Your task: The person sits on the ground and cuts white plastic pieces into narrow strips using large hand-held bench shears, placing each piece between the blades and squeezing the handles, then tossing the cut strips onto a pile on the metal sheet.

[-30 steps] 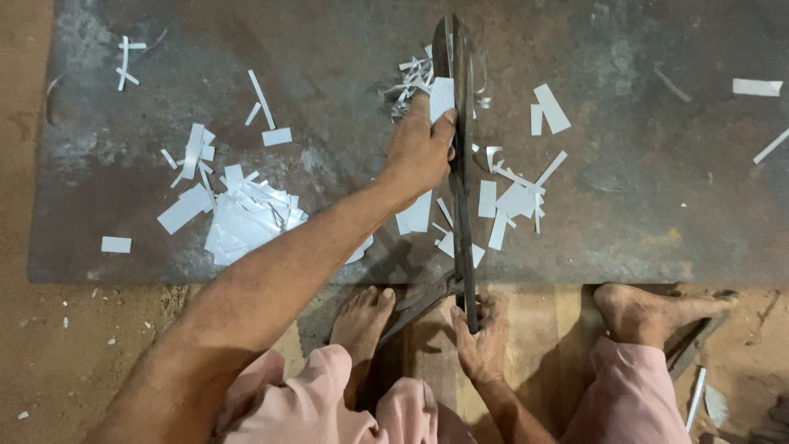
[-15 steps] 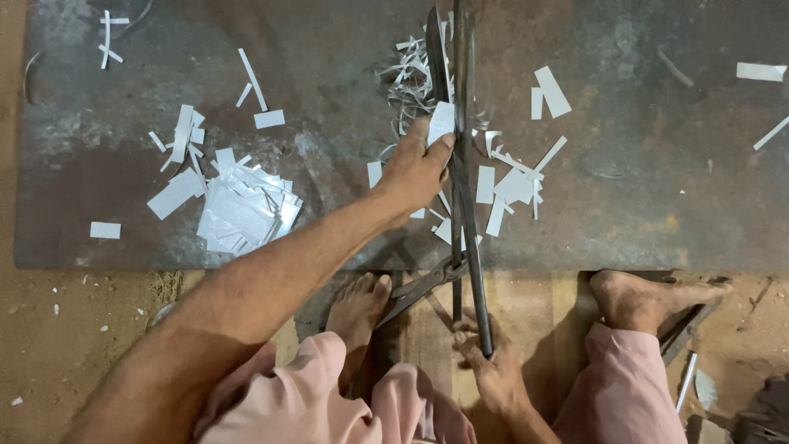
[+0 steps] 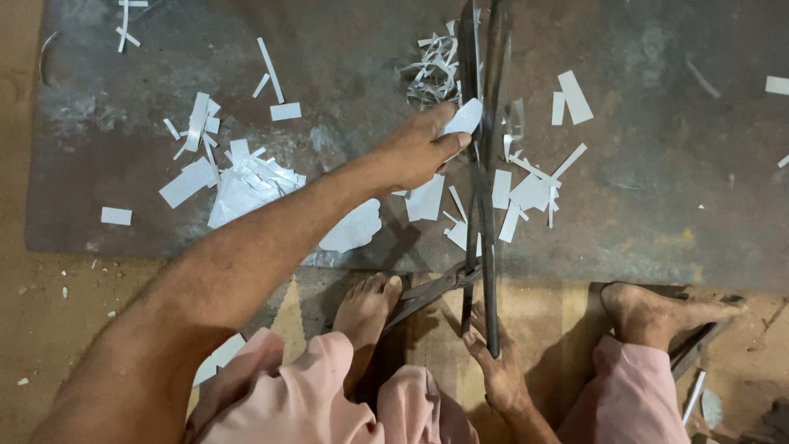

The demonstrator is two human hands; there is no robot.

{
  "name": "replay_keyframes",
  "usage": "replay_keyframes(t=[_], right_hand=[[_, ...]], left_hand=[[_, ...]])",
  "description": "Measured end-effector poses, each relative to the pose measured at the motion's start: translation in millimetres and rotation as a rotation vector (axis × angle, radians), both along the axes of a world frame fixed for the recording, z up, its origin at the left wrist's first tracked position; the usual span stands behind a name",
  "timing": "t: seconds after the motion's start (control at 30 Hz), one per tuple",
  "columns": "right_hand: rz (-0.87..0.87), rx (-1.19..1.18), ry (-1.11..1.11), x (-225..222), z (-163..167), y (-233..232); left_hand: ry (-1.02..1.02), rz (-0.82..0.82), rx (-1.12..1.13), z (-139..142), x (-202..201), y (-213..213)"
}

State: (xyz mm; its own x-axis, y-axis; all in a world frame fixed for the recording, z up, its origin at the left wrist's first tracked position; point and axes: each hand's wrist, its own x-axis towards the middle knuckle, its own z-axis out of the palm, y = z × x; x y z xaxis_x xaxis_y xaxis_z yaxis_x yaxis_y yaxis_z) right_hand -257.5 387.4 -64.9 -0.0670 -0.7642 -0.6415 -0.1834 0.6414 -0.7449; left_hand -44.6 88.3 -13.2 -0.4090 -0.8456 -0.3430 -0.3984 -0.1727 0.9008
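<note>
1. Two bare hands in view, both ours. Our left hand [image 3: 419, 152] reaches far over the dark metal slab [image 3: 657, 164], fingers pinched on a small white sheet piece [image 3: 463, 117], held just left of the blades.
2. Our right hand [image 3: 497, 374] sits near, low in the frame, fingers wrapped around one handle of the long shears [image 3: 485, 205]. The other handle [image 3: 427, 292] angles left toward our left foot [image 3: 366, 308]; contact with the foot we cannot tell.
3. The shears run near-to-far up the middle of the slab, blades nearly together at the far end.
4. The white piece is at the blades, far centre — touching the steel or just beside it, we cannot tell.
5. Handling, our judgement: the piece looks thin, light and stiff, edges likely sharp; pinch it on the flat face, away from the cut line. The shears look heavy and rigid — hold at the handle end for leverage.
6. Offcuts: a heap of white pieces [image 3: 246, 181] to the left, strips [image 3: 526, 189] right of the blades, curled slivers [image 3: 431, 70] far centre.
7. Our right foot [image 3: 657, 312] rests on the floor at right, well apart from the blades.
</note>
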Motion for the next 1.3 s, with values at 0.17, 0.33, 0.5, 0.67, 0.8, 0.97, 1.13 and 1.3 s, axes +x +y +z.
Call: replay_keyframes(t=[0.17,0.33,0.5,0.67,0.8,0.97,1.13,1.3], right_hand=[[0.077,0.028,0.114,1,-3,-4],[0.08,-0.015,0.107,0,-4,-3],[0.1,-0.163,0.078,0,-13,-5],[0.125,-0.136,0.114,0,-19,-8],[0.119,-0.146,0.12,0,-20,-8],[0.069,-0.079,0.172,5,-19,-12],[0.072,-0.221,0.255,7,-20,-12],[0.135,-0.284,0.516,11,-21,-13]], left_hand=[[-0.179,-0.213,0.001,9,10,-12],[-0.248,-0.372,-0.165,8,21,-35],[-0.306,-0.491,-0.112,29,29,-55],[-0.358,-0.571,-0.198,54,31,-70],[-0.485,-0.59,-0.281,65,35,-81],[-0.467,-0.51,-0.389,73,42,-100],[-0.377,-0.356,-0.523,71,51,-103],[-0.134,-0.128,-0.307,57,55,-95]])
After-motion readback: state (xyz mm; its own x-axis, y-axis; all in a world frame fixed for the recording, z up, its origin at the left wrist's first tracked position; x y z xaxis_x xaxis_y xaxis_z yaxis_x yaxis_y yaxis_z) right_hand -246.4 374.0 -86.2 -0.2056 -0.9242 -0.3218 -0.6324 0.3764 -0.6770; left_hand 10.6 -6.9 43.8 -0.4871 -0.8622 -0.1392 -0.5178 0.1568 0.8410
